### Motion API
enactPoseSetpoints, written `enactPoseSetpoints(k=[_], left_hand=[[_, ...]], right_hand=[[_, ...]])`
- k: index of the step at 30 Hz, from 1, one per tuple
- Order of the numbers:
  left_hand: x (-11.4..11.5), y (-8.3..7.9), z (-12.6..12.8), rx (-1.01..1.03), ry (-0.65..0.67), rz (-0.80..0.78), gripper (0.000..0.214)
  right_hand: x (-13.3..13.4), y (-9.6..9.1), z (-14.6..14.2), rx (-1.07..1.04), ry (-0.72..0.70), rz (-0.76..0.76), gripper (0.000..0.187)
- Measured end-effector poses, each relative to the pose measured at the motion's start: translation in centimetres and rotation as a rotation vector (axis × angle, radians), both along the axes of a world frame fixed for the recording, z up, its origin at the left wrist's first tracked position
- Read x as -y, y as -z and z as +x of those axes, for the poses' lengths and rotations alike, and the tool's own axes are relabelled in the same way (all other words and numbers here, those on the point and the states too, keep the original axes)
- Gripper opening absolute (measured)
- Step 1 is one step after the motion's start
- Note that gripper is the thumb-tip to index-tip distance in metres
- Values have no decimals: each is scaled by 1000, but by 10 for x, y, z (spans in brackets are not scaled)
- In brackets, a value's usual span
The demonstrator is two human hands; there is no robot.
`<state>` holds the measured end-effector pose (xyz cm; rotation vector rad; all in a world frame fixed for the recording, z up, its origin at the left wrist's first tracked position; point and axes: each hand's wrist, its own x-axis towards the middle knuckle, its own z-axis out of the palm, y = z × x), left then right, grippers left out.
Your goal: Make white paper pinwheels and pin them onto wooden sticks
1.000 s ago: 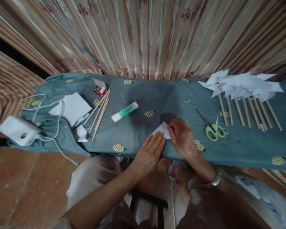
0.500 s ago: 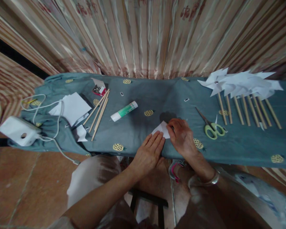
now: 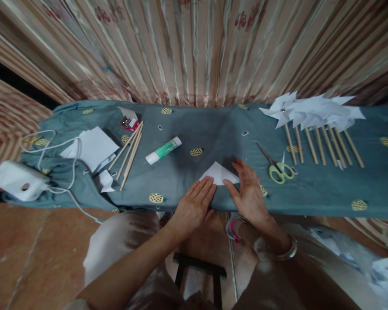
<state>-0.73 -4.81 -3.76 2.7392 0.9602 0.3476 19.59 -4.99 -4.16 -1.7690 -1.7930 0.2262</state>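
A white sheet of paper (image 3: pixel 218 173), folded into a triangle, lies near the front edge of the cloth-covered table. My left hand (image 3: pixel 194 202) rests flat on its left corner, fingers stretched out. At the right corner my right hand (image 3: pixel 248 191) is open, thumb and fingers apart, with the thumb touching or just over the paper. Right of that hand lie green-handled scissors (image 3: pixel 280 168). A glue stick (image 3: pixel 163 150) with a green label lies beyond my left hand.
Several paper pinwheels (image 3: pixel 313 111) on wooden sticks lie at the right. To the left are loose wooden sticks (image 3: pixel 131 155), a small red box of pins (image 3: pixel 129 122), a paper stack (image 3: pixel 97 148), a paper scrap (image 3: pixel 106 181) and a white power block (image 3: pixel 17 181) with cables.
My right hand has opened and moved off the paper's right side, so more of the triangle shows. My left hand stays pressed on it. The whole view has shifted slightly.
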Motion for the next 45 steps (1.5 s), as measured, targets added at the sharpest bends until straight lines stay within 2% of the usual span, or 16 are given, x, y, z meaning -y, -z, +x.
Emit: enactPoseSetpoints(k=[8, 14, 18, 22, 29, 32, 36, 41, 45], left_hand=[[11, -6, -40, -13, -46, -9, 60], [13, -10, -47, -34, -82, 23, 55], [9, -16, -44, 50, -114, 19, 44], [0, -24, -39, 176, -202, -41, 35], [-17, -29, -23, 319, -298, -106, 44], [-22, -26, -16, 342, -290, -114, 46], [-28, -24, -6, 356, -256, -85, 52], [-34, -29, 10, 367, -153, -4, 59], [-37, -34, 25, 307, -105, 57, 51]], right_hand=[[7, 1, 22, -51, 15, 41, 42], [8, 3, 30, -62, -2, 56, 38], [4, -1, 33, -78, -2, 48, 37], [-2, -9, 28, -127, -4, 35, 36], [-12, -11, 4, -103, -77, -21, 39], [-16, -10, 1, -118, -50, -13, 30], [-17, -10, 1, -169, -37, 0, 10], [-12, -18, -3, -225, -57, 17, 10], [-5, -26, -7, -135, -116, 80, 12]])
